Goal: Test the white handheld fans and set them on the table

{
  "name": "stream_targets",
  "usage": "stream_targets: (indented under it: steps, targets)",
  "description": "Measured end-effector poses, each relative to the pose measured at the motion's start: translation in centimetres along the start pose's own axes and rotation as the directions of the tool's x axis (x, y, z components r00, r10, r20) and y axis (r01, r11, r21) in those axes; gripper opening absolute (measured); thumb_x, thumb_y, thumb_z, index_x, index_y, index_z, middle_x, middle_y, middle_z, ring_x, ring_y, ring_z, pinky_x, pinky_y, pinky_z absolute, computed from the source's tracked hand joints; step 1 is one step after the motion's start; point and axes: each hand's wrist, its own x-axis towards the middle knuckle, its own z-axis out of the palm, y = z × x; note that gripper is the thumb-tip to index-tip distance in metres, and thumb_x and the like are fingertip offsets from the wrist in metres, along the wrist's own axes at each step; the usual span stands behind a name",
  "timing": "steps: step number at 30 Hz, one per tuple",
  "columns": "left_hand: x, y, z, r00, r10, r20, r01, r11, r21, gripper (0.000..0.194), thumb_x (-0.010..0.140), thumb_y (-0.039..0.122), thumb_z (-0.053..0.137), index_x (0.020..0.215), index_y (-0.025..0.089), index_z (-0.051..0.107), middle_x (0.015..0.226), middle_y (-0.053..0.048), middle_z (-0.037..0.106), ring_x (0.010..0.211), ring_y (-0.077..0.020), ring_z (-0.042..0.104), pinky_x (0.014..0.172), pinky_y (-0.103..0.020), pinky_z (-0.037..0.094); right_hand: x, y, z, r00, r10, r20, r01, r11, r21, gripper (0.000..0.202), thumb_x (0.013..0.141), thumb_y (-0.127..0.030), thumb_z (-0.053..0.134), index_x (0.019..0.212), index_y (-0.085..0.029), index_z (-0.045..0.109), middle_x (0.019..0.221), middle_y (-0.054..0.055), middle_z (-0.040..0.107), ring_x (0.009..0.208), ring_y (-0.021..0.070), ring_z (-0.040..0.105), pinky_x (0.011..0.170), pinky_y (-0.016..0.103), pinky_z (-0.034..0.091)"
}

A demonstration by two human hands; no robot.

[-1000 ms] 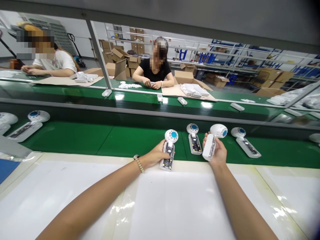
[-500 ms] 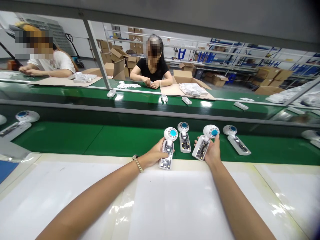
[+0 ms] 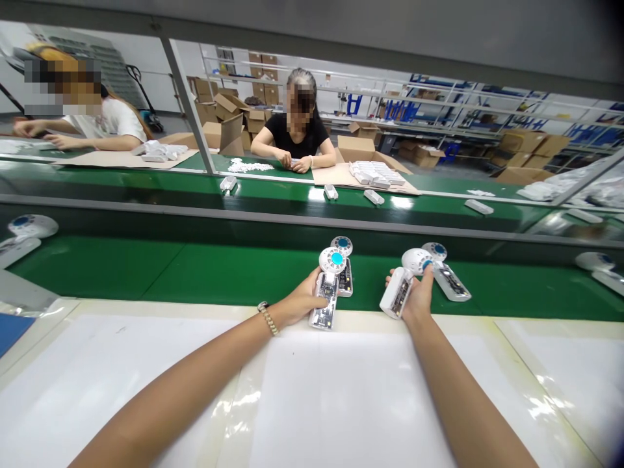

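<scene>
My left hand (image 3: pixel 305 302) grips a white device (image 3: pixel 325 305) with a round head, a blue disc and an open body showing its circuit board. Its thumb presses on the body's edge. Another such device (image 3: pixel 346 279) lies on the green belt, partly hidden behind it. In my right hand (image 3: pixel 417 298) is a similar device (image 3: pixel 397 294), tilted, its white side and part of the board showing; the thumb is at the blue disc. Close beyond that hand, one more device (image 3: pixel 452 282) rests on the belt.
The green belt (image 3: pixel 244 273) crosses beyond the white worktable (image 3: pixel 336 396). More devices lie at its far left (image 3: pixel 34 226) and far right (image 3: pixel 595 261). Behind a metal rail (image 3: pixel 244 216), white casings sit on a second belt. Two people work there, near cardboard boxes (image 3: pixel 363 146).
The devices on the near belt have shifted left, and the casings on the far belt right. The device in my right hand has turned slightly. The person at the left has moved their hands apart.
</scene>
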Motion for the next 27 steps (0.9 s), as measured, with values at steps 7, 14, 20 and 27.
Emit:
stream_targets:
  steps: [7,14,20,27]
  targets:
    - [0.1,0.8,-0.4,0.998,0.021,-0.058,-0.030,0.988,-0.149,0.075,0.057,0.010,0.073,0.124,0.023,0.043,0.109,-0.008,0.062,0.086,-0.0205,0.064,0.069,-0.027,0.049,0.1,0.1,0.3,1.000,0.024,-0.012,-0.024,0.999,-0.021,0.060,0.081,-0.070,0.030,0.077,-0.018,0.059,0.055,0.003,0.063,0.052,0.0192,0.064,0.050,0.029,0.054]
    - [1.7,3.5,-3.8,0.811,-0.142,-0.568,0.043,0.982,-0.183,0.051,0.076,0.060,0.052,0.086,0.011,0.059,0.066,-0.009,0.066,0.049,-0.0165,0.061,0.049,-0.028,0.051,0.5,-0.1,-0.3,0.995,0.072,0.068,-0.074,0.996,0.038,0.071,0.076,-0.078,0.019,0.072,-0.018,0.056,0.050,0.005,0.060,0.049,0.0216,0.063,0.044,0.032,0.052]
    - [1.6,5.1,-7.5,0.606,0.173,-0.776,0.010,0.974,0.225,0.048,0.075,0.059,0.052,0.083,0.011,0.058,0.069,-0.010,0.065,0.055,-0.0175,0.061,0.051,-0.028,0.048,0.2,1.0,0.6,0.986,-0.106,0.132,0.125,0.981,-0.145,0.042,0.071,-0.057,0.062,0.081,-0.016,0.061,0.062,0.002,0.066,0.060,0.0187,0.064,0.053,0.027,0.053]
    - [1.4,5.5,-10.6,0.559,0.314,-0.768,0.294,0.791,0.537,0.049,0.059,0.030,0.072,0.100,0.011,0.052,0.098,-0.015,0.061,0.094,-0.0307,0.060,0.080,-0.040,0.045,-0.4,2.6,1.3,0.891,-0.286,0.354,0.413,0.833,-0.369,0.048,0.054,-0.024,0.081,0.098,-0.019,0.062,0.100,0.005,0.067,0.098,0.0200,0.060,0.084,0.033,0.048]
